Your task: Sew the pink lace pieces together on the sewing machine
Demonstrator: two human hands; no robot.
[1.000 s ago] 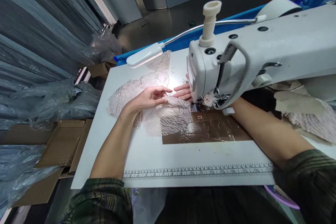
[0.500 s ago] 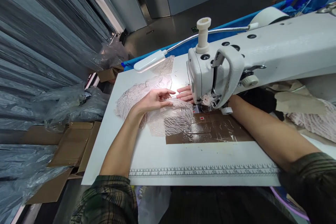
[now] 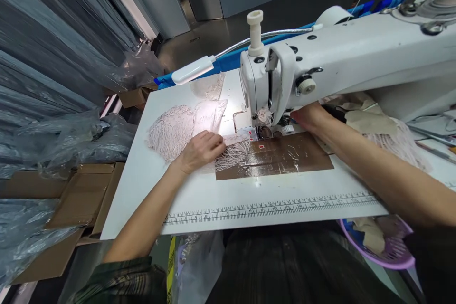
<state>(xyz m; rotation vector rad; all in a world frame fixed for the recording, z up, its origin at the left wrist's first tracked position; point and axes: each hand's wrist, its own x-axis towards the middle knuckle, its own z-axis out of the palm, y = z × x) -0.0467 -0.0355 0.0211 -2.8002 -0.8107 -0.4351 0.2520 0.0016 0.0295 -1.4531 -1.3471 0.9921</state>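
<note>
My left hand (image 3: 204,151) is closed on the edge of a pale pink lace piece (image 3: 233,156), left of the needle area. Part of that lace lies over the brown sheet (image 3: 278,154) taped to the table. My right hand (image 3: 304,116) reaches behind the head of the white sewing machine (image 3: 285,71), and its fingers are hidden. More lace (image 3: 173,133) spreads over the table beyond my left hand. A small bunch of pale thread or lace (image 3: 264,115) hangs at the machine's front.
A lamp (image 3: 194,70) on a bendy arm lights the work. A printed ruler (image 3: 263,209) runs along the table's front edge. Beige and lace pieces (image 3: 374,123) lie under the machine arm, near metal tools (image 3: 432,135). A purple basket (image 3: 390,263) stands below; cardboard boxes (image 3: 76,197) are left.
My right hand has gone from beside the needle to behind the machine head, rightward. My left hand has lowered and closed its fingers on the lace. The camera view has shifted.
</note>
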